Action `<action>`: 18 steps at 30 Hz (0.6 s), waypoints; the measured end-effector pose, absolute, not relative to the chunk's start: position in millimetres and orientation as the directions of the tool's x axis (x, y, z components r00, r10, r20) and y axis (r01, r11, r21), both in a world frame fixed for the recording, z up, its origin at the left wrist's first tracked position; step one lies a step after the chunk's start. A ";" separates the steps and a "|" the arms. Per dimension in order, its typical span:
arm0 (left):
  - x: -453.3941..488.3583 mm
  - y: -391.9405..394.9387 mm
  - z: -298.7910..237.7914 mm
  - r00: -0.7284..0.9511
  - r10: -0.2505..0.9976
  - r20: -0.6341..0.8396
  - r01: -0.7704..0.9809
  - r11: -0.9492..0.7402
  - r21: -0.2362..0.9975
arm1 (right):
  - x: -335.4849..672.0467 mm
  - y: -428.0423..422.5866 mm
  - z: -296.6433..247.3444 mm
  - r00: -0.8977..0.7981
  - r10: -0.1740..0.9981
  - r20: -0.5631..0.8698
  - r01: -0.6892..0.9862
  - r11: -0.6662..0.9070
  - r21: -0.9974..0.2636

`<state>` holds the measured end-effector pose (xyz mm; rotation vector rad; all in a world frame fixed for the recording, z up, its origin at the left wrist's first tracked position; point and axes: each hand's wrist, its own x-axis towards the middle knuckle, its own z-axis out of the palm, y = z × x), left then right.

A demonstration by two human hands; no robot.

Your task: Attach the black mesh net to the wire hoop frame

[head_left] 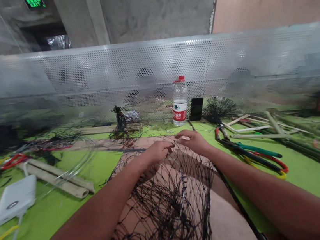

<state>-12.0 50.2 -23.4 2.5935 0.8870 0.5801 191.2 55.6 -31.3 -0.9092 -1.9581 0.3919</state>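
Your left hand (157, 152) and right hand (192, 141) are curled inward, fingertips almost meeting, pinching the far end of the black netting (165, 202). Its length runs straight away from you, lying flat across a tan board (228, 221) on the green table (313, 190).

**Matt cord, glossy metal and plastic**

The black netting (162, 202) is thin, matt cord, lying on a smooth, matt tan board (226, 217). Along the back, the perforated metal sheet (141, 67) has a silvery shine, and the concrete wall (157, 6) looks rough. The bamboo tubes (52, 179) are dull and fibrous, the water bottle (179, 101) is glossy clear plastic, the pliers (258, 149) have shiny plastic grips, and the counter (313, 190) is matt green.
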 end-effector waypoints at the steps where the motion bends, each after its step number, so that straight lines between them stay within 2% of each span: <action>1: -12.4 49.9 -23.0 0.723 0.636 0.270 0.497 -0.750 0.436 | 191.3 56.0 -31.3 -0.310 0.721 0.619 0.459 0.684 -0.567; 6: -15.0 51.9 -24.4 0.719 0.641 0.270 0.492 -0.743 0.454 | 193.3 59.4 -33.8 -0.330 0.671 0.664 0.545 0.710 -0.446; 10: -17.0 54.3 -26.1 0.714 0.640 0.285 0.484 -0.745 0.460 | 195.6 59.0 -28.0 -0.429 0.560 0.708 0.542 0.787 -0.294; 14: -17.6 53.3 -22.3 0.699 0.648 0.304 0.462 -0.732 0.500 | 197.8 53.7 -16.4 -0.565 0.475 0.675 0.524 0.838 -0.151; 18: -20.5 50.2 -13.8 0.692 0.650 0.315 0.454 -0.730 0.511 | 200.1 50.4 -10.7 -0.631 0.438 0.640 0.540 0.841 -0.043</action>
